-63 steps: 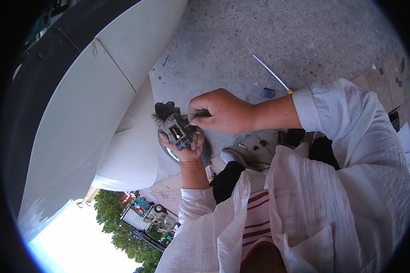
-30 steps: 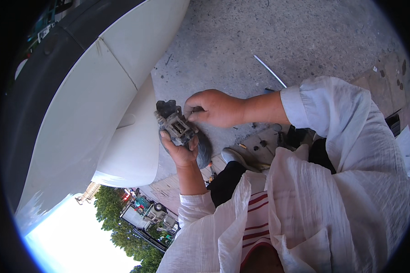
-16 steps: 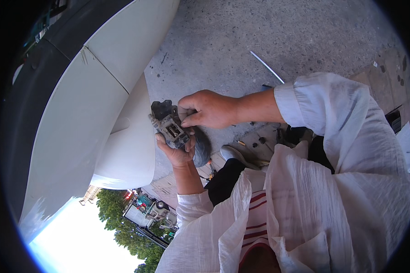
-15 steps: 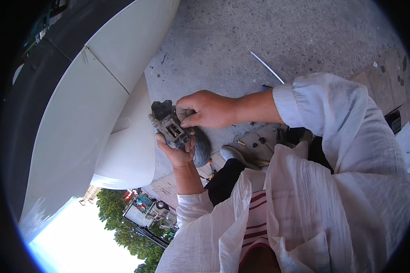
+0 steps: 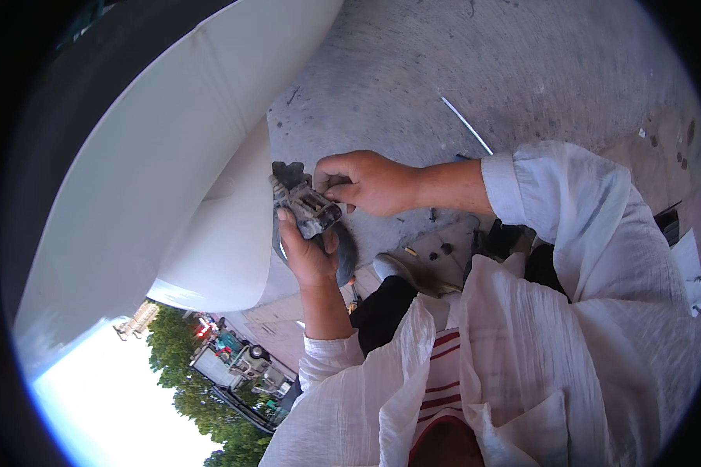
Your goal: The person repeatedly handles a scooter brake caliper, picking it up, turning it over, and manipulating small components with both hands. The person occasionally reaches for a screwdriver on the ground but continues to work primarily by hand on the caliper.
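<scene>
A grimy brake caliper, dark grey with a rectangular opening and a ribbed boot on one side, is held up near the white car panel. My left hand grips it from below, its thumb pressed on the near-left face and fingers round the underside. At the upper right edge of the caliper is my right hand, fingers curled and thumb bent in against them. Whatever sits between those fingertips is hidden.
White car bodywork curves along my left. A dark rounded thing lies below the caliper. On the concrete floor are a thin white rod, a small yellowish cylinder and small dark pieces. A vehicle stands beyond.
The caliper has tilted and sits slightly farther right in view. My left thumb now lies across its face. My right hand has shifted slightly right along with it, fingers still curled.
</scene>
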### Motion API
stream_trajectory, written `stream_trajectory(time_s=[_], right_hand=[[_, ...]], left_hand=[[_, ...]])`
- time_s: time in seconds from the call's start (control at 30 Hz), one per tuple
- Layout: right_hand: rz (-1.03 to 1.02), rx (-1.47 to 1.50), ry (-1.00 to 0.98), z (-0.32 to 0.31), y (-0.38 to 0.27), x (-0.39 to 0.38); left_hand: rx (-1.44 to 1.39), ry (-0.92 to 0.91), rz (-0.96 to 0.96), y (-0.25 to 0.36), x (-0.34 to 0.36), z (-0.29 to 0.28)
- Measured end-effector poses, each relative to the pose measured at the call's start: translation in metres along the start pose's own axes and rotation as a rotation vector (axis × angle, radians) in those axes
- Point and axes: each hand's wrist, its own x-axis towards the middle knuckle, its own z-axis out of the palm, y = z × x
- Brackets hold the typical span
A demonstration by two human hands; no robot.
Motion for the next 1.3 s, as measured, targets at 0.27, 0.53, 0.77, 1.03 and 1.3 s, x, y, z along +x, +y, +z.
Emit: stream_trajectory(time_s=[0.27, 0.53, 0.77, 1.03, 1.3], right_hand=[[0.067, 0.083, 0.005, 0.009, -0.002, 0.002], [0.12, 0.022, 0.131, 0.034, -0.006, 0.003], [0.136, 0.125, 0.284, 0.04, 0.001, -0.002], [0.16, 0.197, 0.237, 0.04, 0.012, -0.002], [0.092, 0.166, 0.235, 0.036, 0.006, -0.001]], left_hand=[[0.108, 0.088, -0.022, 0.009, -0.004, 0.001], [-0.382, -0.191, 0.166, -0.036, -0.008, -0.042], [-0.305, -0.143, 0.423, -0.055, -0.003, -0.033], [-0.25, -0.12, 0.345, -0.058, -0.007, -0.036], [-0.31, -0.026, 0.509, -0.066, 0.002, -0.019]])
